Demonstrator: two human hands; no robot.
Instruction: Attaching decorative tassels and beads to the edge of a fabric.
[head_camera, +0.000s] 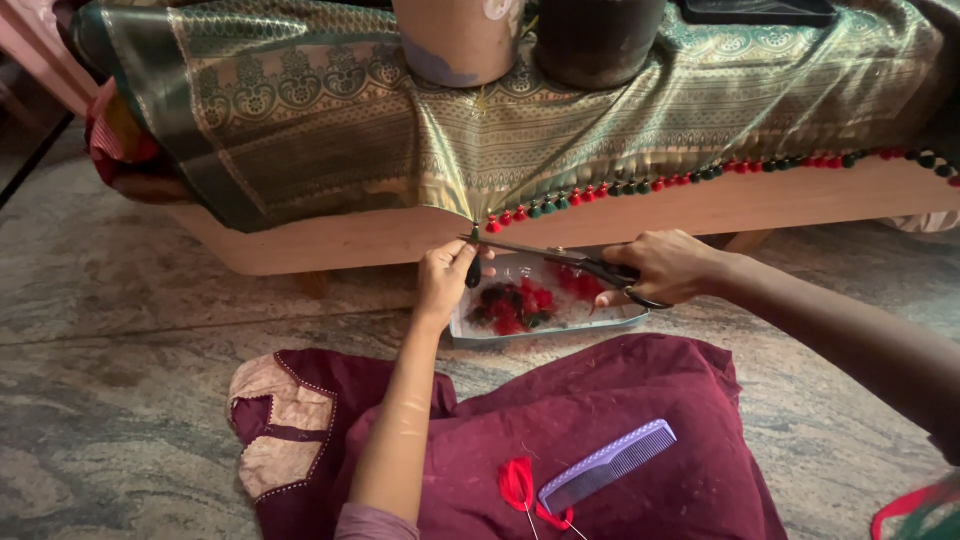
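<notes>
Stone floor (120, 400) | wooden bench (380, 240) (green cloth (300, 110) draped) | maroon cushion (620, 420)

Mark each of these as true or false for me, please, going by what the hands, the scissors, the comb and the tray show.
1. The right hand holds scissors. True.
2. The left hand pinches a dark tassel at the green fabric's edge. True.
3. The purple comb lies in the tray. False: it lies on the maroon cloth.
4. The tray is empty. False: it holds red and dark thread scraps.
</notes>
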